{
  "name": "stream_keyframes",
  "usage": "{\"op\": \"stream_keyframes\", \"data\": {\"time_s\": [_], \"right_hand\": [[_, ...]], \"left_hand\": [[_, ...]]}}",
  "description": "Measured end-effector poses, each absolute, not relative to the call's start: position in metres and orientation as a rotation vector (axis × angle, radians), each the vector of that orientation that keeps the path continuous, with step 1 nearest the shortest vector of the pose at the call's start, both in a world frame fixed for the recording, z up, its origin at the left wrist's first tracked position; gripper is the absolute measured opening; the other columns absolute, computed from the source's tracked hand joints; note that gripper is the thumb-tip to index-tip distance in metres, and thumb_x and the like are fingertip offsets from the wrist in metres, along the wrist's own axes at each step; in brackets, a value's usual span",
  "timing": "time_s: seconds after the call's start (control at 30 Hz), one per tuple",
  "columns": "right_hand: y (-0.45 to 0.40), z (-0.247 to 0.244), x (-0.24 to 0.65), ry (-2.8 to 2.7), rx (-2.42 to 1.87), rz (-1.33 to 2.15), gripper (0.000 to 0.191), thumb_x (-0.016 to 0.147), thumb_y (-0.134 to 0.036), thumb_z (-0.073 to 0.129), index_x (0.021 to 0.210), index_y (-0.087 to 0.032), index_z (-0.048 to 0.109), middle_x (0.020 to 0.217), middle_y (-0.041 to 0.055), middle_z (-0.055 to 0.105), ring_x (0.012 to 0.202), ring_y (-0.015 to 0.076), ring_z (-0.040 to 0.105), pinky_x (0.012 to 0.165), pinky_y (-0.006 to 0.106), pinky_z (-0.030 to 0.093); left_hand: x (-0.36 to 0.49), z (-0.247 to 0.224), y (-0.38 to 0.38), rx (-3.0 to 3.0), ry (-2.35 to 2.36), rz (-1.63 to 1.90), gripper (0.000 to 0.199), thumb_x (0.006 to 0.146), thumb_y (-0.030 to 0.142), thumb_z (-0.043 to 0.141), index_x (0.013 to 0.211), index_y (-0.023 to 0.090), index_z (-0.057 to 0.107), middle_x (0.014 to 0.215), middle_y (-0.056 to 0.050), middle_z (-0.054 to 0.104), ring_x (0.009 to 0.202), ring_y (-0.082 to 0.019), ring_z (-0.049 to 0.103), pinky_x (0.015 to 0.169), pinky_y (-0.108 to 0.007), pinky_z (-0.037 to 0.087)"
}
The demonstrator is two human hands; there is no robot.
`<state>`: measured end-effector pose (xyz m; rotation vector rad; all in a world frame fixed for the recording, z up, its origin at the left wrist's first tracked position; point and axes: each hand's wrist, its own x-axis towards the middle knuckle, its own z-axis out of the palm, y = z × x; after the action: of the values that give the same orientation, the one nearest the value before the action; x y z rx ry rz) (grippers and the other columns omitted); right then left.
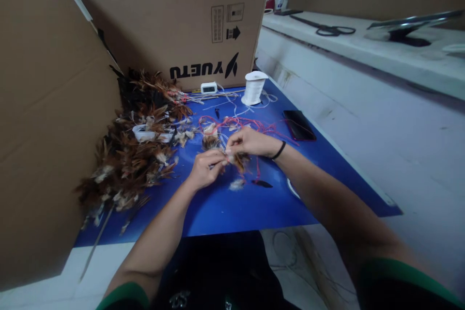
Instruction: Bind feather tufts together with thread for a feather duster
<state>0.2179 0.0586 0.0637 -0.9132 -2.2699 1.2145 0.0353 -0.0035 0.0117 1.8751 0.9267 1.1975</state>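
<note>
A: Main item, quick?

B: Small feather bundle (pixel 240 161), brown and pale. It's sitting at the fingertips, just above the blue tabletop (pixel 225 215).

A: Which way is it running?

B: Long axis is slanting from the fingertips back toward the person and off to the right. Blurry, so that's approximate.

A: Nearer hand?

B: Neither, clearly. Both are meeting at its far end. Left hand (pixel 206 169) is coming in from the left, right hand (pixel 252 143) from the right and slightly farther out, with the bundle's loose end lying below it.

A: Hand states?

B: Left is pinching the bundle's end. Right is making a narrow pinch beside it; can't tell if thread or feather is between those fingers.

A: Around them?

B: Feather tuft (pixel 210 141) is lying just beyond the left hand, red strands (pixel 254 125) are looping beyond both. Dark feather (pixel 262 184) is resting nearer the person.

A: Farther out?

B: Brown feather pile (pixel 127 150) is spreading on the left. White spool (pixel 253 88) is standing at the back, phone (pixel 299 126) is lying right. Cardboard panel (pixel 145 9) is rising behind; scissors (pixel 329 30) are resting on the ledge (pixel 385 70).
</note>
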Motion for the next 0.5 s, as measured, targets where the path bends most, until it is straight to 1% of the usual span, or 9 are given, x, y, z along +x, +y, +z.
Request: {"op": "stream_keyframes", "data": {"time_s": [0.07, 0.1, 0.17, 0.2, 0.27, 0.33, 0.37, 0.43, 0.5], "right_hand": [[0.064, 0.048, 0.215, -1.9, -0.973, 1.539, 0.02, 0.065, -0.035, 0.068, 0.066, -0.015, 0.065, 0.052, -0.0026, 0.057, 0.042, 0.0062, 0.04, 0.043, 0.022, 0.029], [0.062, 0.04, 0.212, -1.742, -0.999, 1.617, 0.023, 0.061, -0.035, 0.071, 0.068, -0.014, 0.064, 0.051, -0.0039, 0.055, 0.039, 0.0047, 0.036, 0.04, 0.021, 0.026], [0.054, 0.027, 0.204, -1.502, -1.011, 1.676, 0.027, 0.059, -0.034, 0.074, 0.074, -0.014, 0.064, 0.046, -0.0076, 0.048, 0.034, 0.002, 0.025, 0.036, 0.02, 0.019], [0.049, 0.021, 0.199, -1.427, -1.008, 1.66, 0.028, 0.06, -0.034, 0.073, 0.078, -0.013, 0.064, 0.047, -0.0077, 0.049, 0.034, 0.0016, 0.024, 0.036, 0.019, 0.019], [0.041, 0.013, 0.19, -1.386, -0.983, 1.569, 0.028, 0.063, -0.033, 0.07, 0.082, -0.013, 0.066, 0.055, -0.0039, 0.056, 0.038, 0.0034, 0.034, 0.039, 0.019, 0.028], [0.036, 0.008, 0.184, -1.441, -0.976, 1.415, 0.026, 0.066, -0.032, 0.067, 0.083, -0.013, 0.068, 0.068, 0.0013, 0.065, 0.052, 0.0085, 0.051, 0.053, 0.023, 0.042], [0.036, 0.006, 0.181, -1.481, -0.992, 1.326, 0.024, 0.067, -0.032, 0.065, 0.082, -0.014, 0.068, 0.073, 0.0027, 0.068, 0.061, 0.0115, 0.056, 0.061, 0.025, 0.046], [0.036, 0.003, 0.178, -1.558, -1.045, 1.166, 0.019, 0.071, -0.031, 0.062, 0.081, -0.016, 0.069, 0.077, 0.0032, 0.07, 0.072, 0.0155, 0.061, 0.071, 0.03, 0.048], [0.035, 0.002, 0.176, -1.613, -1.082, 1.059, 0.016, 0.074, -0.029, 0.058, 0.079, -0.018, 0.07, 0.078, 0.0029, 0.071, 0.075, 0.0168, 0.062, 0.075, 0.031, 0.048]], "left_hand": [[0.034, 0.012, -0.002, 1.739, 0.942, 1.27, 0.018, 0.081, 0.028, 0.059, 0.075, 0.017, 0.071, 0.075, -0.007, 0.062, 0.056, -0.012, 0.054, 0.057, -0.027, 0.045], [0.034, 0.011, 0.0, 1.681, 0.959, 1.315, 0.02, 0.081, 0.03, 0.059, 0.072, 0.016, 0.07, 0.073, -0.006, 0.061, 0.055, -0.012, 0.054, 0.055, -0.026, 0.045], [0.033, 0.007, 0.003, 1.599, 1.019, 1.417, 0.023, 0.081, 0.032, 0.06, 0.068, 0.016, 0.069, 0.066, -0.004, 0.059, 0.055, -0.012, 0.053, 0.054, -0.025, 0.045], [0.033, 0.005, 0.005, 1.576, 1.058, 1.456, 0.023, 0.08, 0.032, 0.06, 0.067, 0.016, 0.069, 0.064, -0.004, 0.058, 0.055, -0.012, 0.053, 0.054, -0.025, 0.045], [0.032, 0.002, 0.007, 1.573, 1.147, 1.51, 0.023, 0.08, 0.033, 0.06, 0.066, 0.016, 0.069, 0.063, -0.003, 0.058, 0.055, -0.012, 0.052, 0.055, -0.025, 0.044], [0.033, 0.002, 0.007, 1.62, 1.254, 1.543, 0.023, 0.08, 0.031, 0.059, 0.064, 0.016, 0.068, 0.065, -0.003, 0.059, 0.059, -0.013, 0.054, 0.059, -0.025, 0.044], [0.033, 0.003, 0.006, 1.657, 1.306, 1.558, 0.023, 0.08, 0.03, 0.059, 0.064, 0.017, 0.068, 0.066, -0.004, 0.06, 0.063, -0.014, 0.054, 0.062, -0.026, 0.044], [0.035, 0.005, 0.004, 1.723, 1.379, 1.594, 0.02, 0.08, 0.027, 0.059, 0.065, 0.018, 0.068, 0.068, -0.004, 0.061, 0.067, -0.015, 0.055, 0.068, -0.027, 0.043], [0.037, 0.007, 0.003, 1.772, 1.405, 1.63, 0.016, 0.079, 0.025, 0.059, 0.069, 0.02, 0.07, 0.07, -0.004, 0.062, 0.069, -0.015, 0.054, 0.07, -0.027, 0.042]]}}
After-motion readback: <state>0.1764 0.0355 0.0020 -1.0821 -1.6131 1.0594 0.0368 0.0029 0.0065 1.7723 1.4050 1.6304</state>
